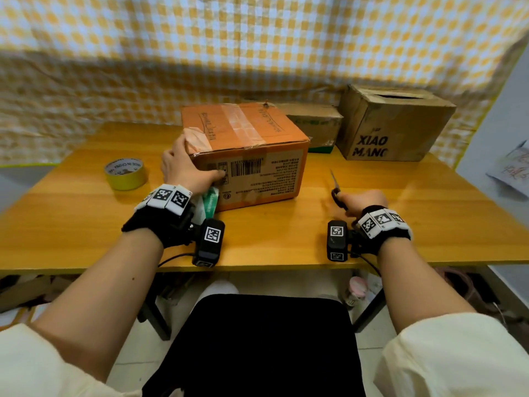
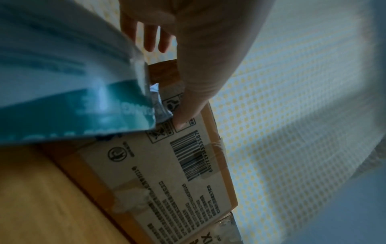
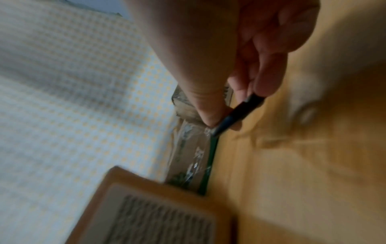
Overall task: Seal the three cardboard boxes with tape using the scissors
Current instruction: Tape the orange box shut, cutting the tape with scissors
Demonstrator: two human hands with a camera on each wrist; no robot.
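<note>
An orange cardboard box (image 1: 246, 150) stands mid-table with clear tape across its top. My left hand (image 1: 183, 167) rests on its near left corner, thumb pressed flat on the printed front face (image 2: 167, 173) and straight fingers (image 2: 150, 38) along the left side. A green-and-white label strip (image 1: 210, 200) hangs at that corner under my wrist. My right hand (image 1: 363, 202) grips the black handles of the scissors (image 1: 336, 187) right of the box, blades pointing away; the handle (image 3: 240, 110) shows blurred between thumb and fingers. A yellow tape roll (image 1: 126, 173) lies to the left.
Two more boxes stand at the back right: a small one with a green stripe (image 1: 315, 124) and a brown one printed XIAO MANG (image 1: 395, 124) with a gap in its top. Wooden table (image 1: 286, 239) ends at a checked cloth behind; papers lie far right.
</note>
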